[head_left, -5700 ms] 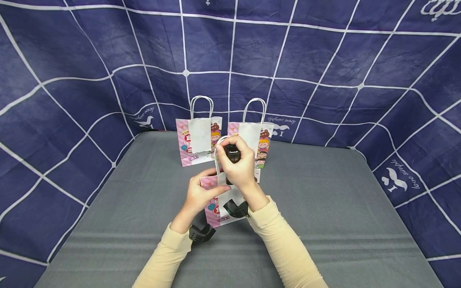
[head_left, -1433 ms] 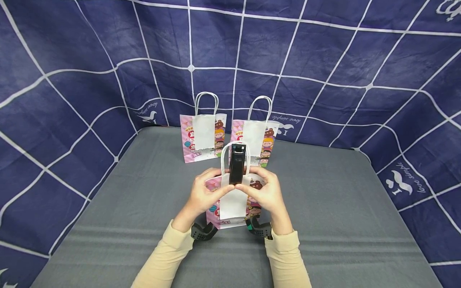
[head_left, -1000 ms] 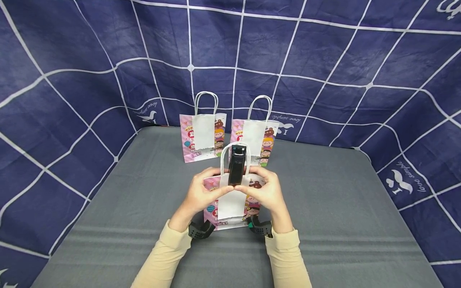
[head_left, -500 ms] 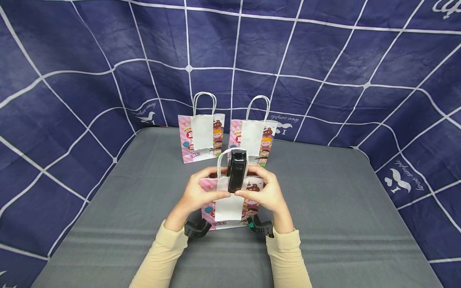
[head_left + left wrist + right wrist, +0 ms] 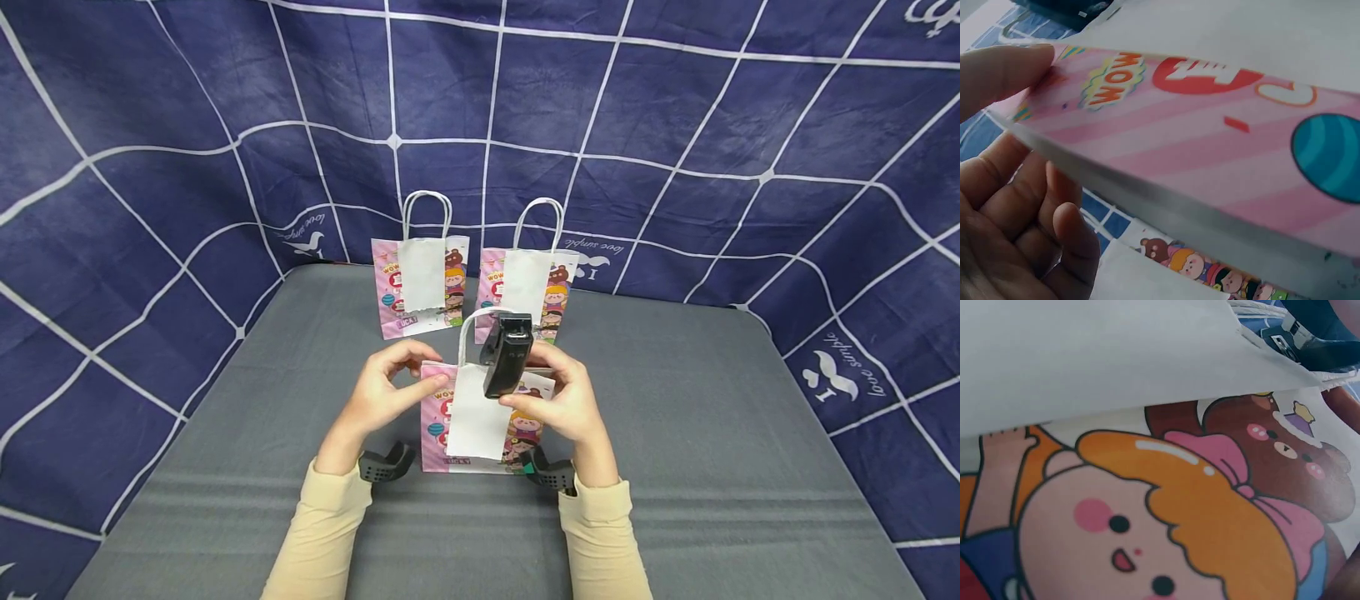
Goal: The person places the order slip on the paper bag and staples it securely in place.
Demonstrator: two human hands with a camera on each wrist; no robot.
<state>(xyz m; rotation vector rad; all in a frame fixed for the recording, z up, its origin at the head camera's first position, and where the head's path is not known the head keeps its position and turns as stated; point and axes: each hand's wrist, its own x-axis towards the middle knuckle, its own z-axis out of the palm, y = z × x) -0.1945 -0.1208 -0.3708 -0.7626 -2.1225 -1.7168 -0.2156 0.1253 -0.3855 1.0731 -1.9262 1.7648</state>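
Note:
A paper gift bag (image 5: 480, 425) with pink stripes, cartoon characters and a white front panel stands upright close to the person. The left hand (image 5: 386, 387) pinches its upper left edge; the left wrist view shows the thumb (image 5: 1010, 69) on the pink front and loosely bent fingers (image 5: 1041, 212) behind. At the bag's top, the right hand (image 5: 566, 396) grips a black stapler (image 5: 510, 358), which leans to the right in front of the white handle (image 5: 465, 337). The thumb lies at the stapler's lower end, while the other fingers are mostly hidden behind the bag.
Two similar gift bags, a left one (image 5: 422, 279) and a right one (image 5: 527, 279), stand upright farther back with handles raised. They are on a grey cloth-covered table (image 5: 675, 433). A blue curtain (image 5: 645, 108) with white grid lines surrounds the table's back and sides.
Earlier the right hand was over the stapler; later both thumbs met at its lower end. Now the left hand has moved left to the bag's edge, and the stapler has shifted and tilted right.

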